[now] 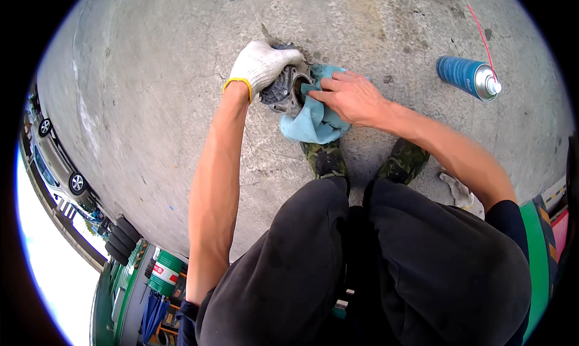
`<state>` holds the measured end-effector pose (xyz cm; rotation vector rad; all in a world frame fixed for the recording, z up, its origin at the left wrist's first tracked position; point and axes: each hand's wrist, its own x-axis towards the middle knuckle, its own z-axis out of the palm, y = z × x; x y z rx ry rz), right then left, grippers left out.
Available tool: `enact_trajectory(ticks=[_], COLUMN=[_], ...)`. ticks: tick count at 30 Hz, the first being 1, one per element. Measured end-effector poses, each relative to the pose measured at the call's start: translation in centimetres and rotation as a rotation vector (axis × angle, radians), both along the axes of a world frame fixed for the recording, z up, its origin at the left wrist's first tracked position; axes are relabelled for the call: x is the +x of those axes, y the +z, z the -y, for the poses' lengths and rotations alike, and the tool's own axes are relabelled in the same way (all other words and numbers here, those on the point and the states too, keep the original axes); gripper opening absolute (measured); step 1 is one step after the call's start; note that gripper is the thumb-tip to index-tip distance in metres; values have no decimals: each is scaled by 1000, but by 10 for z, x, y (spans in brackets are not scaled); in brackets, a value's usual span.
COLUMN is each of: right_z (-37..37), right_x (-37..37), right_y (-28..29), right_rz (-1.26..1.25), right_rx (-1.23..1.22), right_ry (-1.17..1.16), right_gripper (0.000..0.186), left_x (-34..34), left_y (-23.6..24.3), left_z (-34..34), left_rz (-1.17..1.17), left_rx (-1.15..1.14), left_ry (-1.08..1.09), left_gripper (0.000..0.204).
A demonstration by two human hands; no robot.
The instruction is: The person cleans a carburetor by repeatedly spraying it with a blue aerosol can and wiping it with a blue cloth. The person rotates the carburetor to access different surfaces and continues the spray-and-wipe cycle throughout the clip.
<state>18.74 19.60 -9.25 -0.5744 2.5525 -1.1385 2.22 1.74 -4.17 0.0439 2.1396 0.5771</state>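
My left hand [262,65], in a white knit work glove with a yellow cuff, grips a grey cast-metal housing [278,91] from above. The housing rests on the concrete in front of my feet, its round opening facing right. Bare and ungloved, my right hand [350,97] pinches a light blue cloth [313,121] and presses part of it into that opening. The rest of the cloth drapes down beside the housing and spreads behind my fingers. My left fingertips are partly hidden behind the metal.
A blue spray can [463,76] with a red straw lies on its side to the right. A crumpled whitish glove [458,190] lies by my right knee. My camouflage shoes [327,159] stand close to the cloth. Far left are a parked car [57,159], stacked tyres [123,240] and a green-and-white drum [164,272].
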Motion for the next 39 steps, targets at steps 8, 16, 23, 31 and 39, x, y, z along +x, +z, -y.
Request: enact_trajectory(ticks=[8,16,23,31,39], right_z=[-7,-18,8,51,46], right_x=[-27,-28,4,1,0], right_y=[-13,-7,-1,31,29], right_rz=[-482,-119,-177,927,570], right_rx=[224,54,305,-503,-288], right_ry=[108,151,24,-400,-113], right_gripper=[39,38,54,71,77], left_x=[1,-3,-1,12,27], left_y=[2,-1,4,0,-4], left_z=[10,6,2,19,42], left_rz=[75,13,17,-20,-8], left_rx=[80,10,-47,33,136], left_ry=[64,2,-55,143,379], left_gripper=[45,53,46,52,42])
